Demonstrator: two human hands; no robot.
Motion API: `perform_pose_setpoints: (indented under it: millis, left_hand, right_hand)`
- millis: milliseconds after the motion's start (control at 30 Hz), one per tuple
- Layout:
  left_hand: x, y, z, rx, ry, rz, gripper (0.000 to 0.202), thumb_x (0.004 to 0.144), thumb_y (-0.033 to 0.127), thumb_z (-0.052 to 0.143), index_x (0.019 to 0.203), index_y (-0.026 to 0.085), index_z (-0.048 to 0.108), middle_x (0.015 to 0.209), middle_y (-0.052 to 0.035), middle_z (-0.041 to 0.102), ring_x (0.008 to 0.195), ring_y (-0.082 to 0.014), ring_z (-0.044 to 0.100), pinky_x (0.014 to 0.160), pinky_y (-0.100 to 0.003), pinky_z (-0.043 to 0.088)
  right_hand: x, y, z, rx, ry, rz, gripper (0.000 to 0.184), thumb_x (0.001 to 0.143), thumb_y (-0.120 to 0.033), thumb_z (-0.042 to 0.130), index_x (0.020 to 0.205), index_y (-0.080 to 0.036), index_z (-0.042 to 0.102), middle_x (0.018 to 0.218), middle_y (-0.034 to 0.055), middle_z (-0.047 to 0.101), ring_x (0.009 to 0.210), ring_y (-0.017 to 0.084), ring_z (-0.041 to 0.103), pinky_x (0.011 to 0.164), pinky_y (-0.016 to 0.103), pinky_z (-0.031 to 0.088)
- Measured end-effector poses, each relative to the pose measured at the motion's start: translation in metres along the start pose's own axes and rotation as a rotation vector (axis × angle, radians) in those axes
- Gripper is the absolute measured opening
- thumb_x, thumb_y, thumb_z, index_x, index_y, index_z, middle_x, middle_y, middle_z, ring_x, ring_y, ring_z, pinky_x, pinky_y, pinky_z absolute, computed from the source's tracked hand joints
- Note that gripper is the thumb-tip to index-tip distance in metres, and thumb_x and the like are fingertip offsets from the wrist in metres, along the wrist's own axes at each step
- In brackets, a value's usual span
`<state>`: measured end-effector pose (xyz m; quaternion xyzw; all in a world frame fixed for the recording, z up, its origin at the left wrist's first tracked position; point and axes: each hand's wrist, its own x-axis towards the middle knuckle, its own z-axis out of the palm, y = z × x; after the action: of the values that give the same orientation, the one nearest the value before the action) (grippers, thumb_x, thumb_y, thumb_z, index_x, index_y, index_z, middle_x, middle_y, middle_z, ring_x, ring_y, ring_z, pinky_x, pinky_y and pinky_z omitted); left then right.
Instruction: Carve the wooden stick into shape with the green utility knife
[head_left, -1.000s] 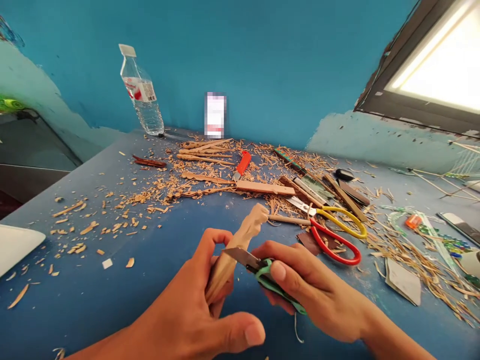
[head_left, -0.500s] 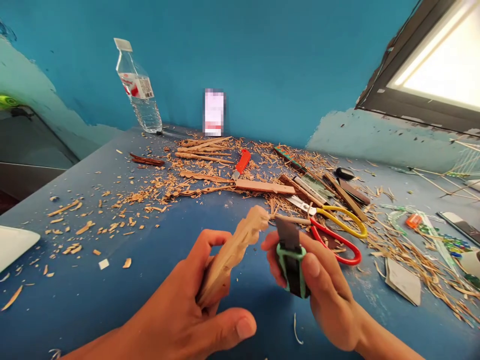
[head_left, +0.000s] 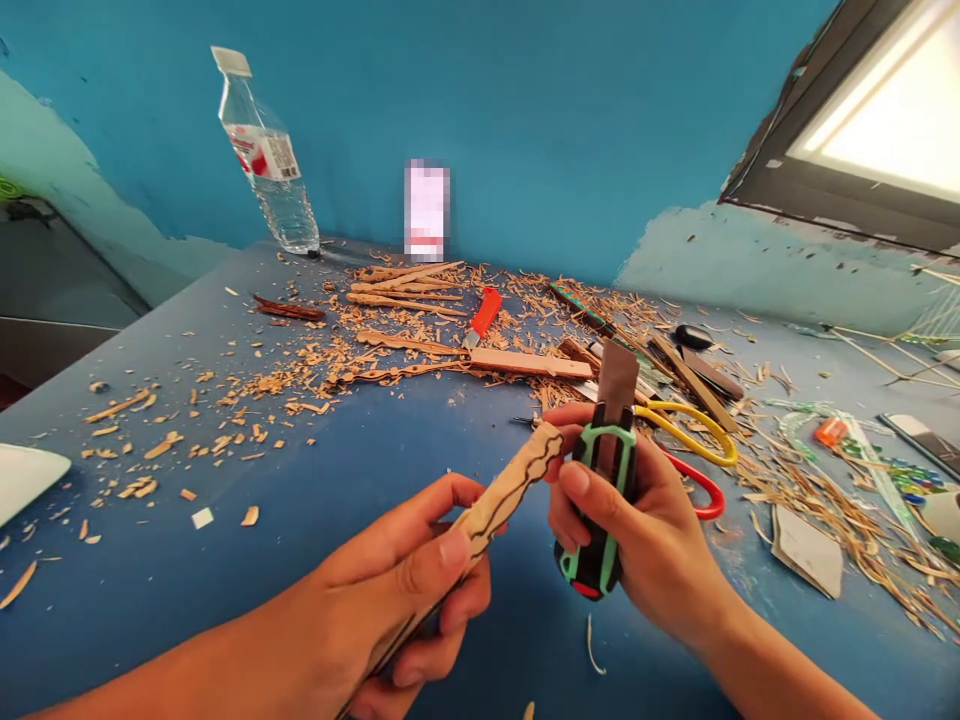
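Note:
My left hand [head_left: 397, 590] grips a carved wooden stick [head_left: 510, 495] with a wavy dark line along its edge; the stick slants up to the right. My right hand [head_left: 637, 530] holds a green and black utility knife [head_left: 604, 480] upright, its blade pointing up. The stick's tip touches my right fingers beside the knife handle. Both hands hover above the blue table [head_left: 337, 500].
Wood shavings [head_left: 300, 375] and several carved sticks [head_left: 405, 290] litter the table's middle and back. Yellow and red scissors [head_left: 694, 450] lie just behind my right hand. An orange cutter [head_left: 484, 315], a water bottle [head_left: 262, 155] and assorted tools at the right also stand there.
The knife came off the stick and turned blade-up in my right hand. My left hand rotated the stick, showing its dark-lined edge, and brought its tip against my right fingers.

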<state>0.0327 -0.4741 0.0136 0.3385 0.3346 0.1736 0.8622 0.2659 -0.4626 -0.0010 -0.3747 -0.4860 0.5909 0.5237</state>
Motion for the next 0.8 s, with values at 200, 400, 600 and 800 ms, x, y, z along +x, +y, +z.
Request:
perform_pose_setpoints:
  millis: [200,400,600,800]
  left_hand:
    - [-0.003,0.003,0.007,0.010,0.012,-0.002,0.048,0.096,0.070,0.061,0.106,0.023,0.057,0.079,0.0039,0.051,0.056,-0.0037,0.032,0.044,-0.013,0.020]
    - [-0.002,0.000,0.006,0.001,-0.021,0.043,0.049,0.098,0.067,0.058,0.123,0.026,0.060,0.079,0.0045,0.056,0.050,-0.0026,0.029,0.042,-0.014,0.020]
    - [0.004,-0.005,0.008,-0.056,0.110,0.069,0.047,0.097,0.071,0.057,0.116,0.029,0.067,0.076,0.0070,0.054,0.054,-0.0027,0.030,0.045,-0.011,0.020]
    - [-0.001,-0.007,0.000,-0.056,0.047,0.123,0.030,0.096,0.054,0.066,0.114,0.030,0.060,0.069,0.0088,0.036,0.053,-0.0048,0.021,0.045,-0.013,0.017]
  right_hand:
    - [0.003,-0.002,0.000,0.056,-0.061,0.022,0.027,0.096,-0.038,0.077,0.121,-0.030,0.069,0.079,-0.0059,0.057,0.051,0.004,0.047,0.045,0.018,0.039]
    - [-0.001,-0.001,-0.001,0.077,-0.107,0.020,0.027,0.101,-0.039,0.069,0.128,-0.031,0.066,0.084,-0.0044,0.060,0.054,0.005,0.048,0.050,0.021,0.041]
    - [-0.007,0.003,-0.007,-0.217,-0.019,-0.268,0.034,0.110,-0.053,0.042,0.132,-0.033,0.059,0.089,-0.0017,0.054,0.064,0.012,0.048,0.054,0.026,0.038]
    - [-0.012,-0.003,-0.002,-1.070,-0.206,-0.791,0.033,0.111,-0.042,0.034,0.121,-0.018,0.054,0.080,0.0012,0.057,0.063,0.015,0.051,0.056,0.031,0.037]
